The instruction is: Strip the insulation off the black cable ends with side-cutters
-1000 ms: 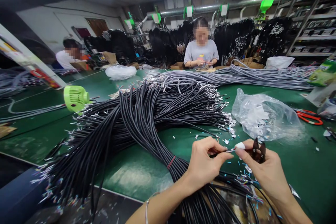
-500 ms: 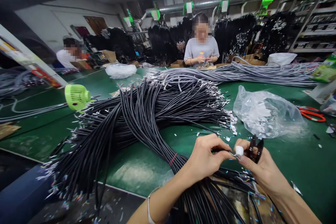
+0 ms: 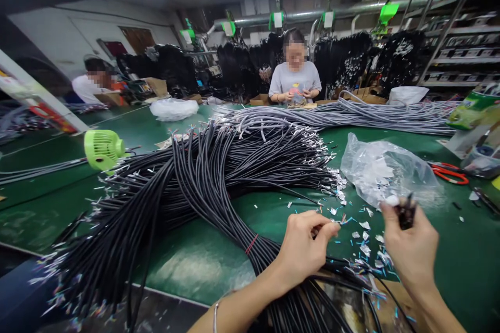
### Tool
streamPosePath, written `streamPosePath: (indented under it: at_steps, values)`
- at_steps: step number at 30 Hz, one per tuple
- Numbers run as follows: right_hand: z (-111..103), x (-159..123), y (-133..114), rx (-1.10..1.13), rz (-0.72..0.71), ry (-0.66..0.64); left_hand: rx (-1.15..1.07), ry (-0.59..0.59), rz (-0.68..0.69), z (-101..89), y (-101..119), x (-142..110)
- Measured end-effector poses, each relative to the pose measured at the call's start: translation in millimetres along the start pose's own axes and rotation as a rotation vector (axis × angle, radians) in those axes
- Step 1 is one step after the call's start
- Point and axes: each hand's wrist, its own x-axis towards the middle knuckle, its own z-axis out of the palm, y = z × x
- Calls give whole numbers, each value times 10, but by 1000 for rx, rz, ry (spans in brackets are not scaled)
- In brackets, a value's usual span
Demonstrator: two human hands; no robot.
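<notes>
My left hand (image 3: 307, 242) pinches the end of a black cable, whose thin coloured wires (image 3: 344, 220) stick out past the fingertips. To the right, my right hand (image 3: 410, 242) is closed around dark cutters (image 3: 406, 213), partly hidden by the fingers and slightly blurred. Something white (image 3: 391, 201) shows at its thumb and fingertips. Below my left forearm runs a bundle of black cables (image 3: 242, 229), tied with a red band (image 3: 251, 244). Scraps of foil (image 3: 365, 250) and blue wire bits lie on the table between the hands.
A large heap of black cables (image 3: 156, 208) covers the middle left, with grey cables (image 3: 375, 119) behind. A green fan (image 3: 103, 149) stands left. At right lie a clear plastic bag (image 3: 390, 166) and red-handled scissors (image 3: 449, 173). Two people sit across the green table (image 3: 203, 265).
My hands have drawn apart; the right, with the cutters, has moved right, away from the cable end. More foil scraps and the coloured wires are now visible. The view has shifted slightly.
</notes>
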Motion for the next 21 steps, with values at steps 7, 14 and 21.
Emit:
streamPosePath:
  at_steps: [7,14,21]
  values:
    - [-2,-14,-155,145,-218,-416,-55,44,-32,-8,-4,3]
    - [-37,36,-94,169,68,-138,-103,86,4,-6,-20,-4]
    - [-74,-53,-188,282,-17,-359,-66,116,74,8,-20,-29]
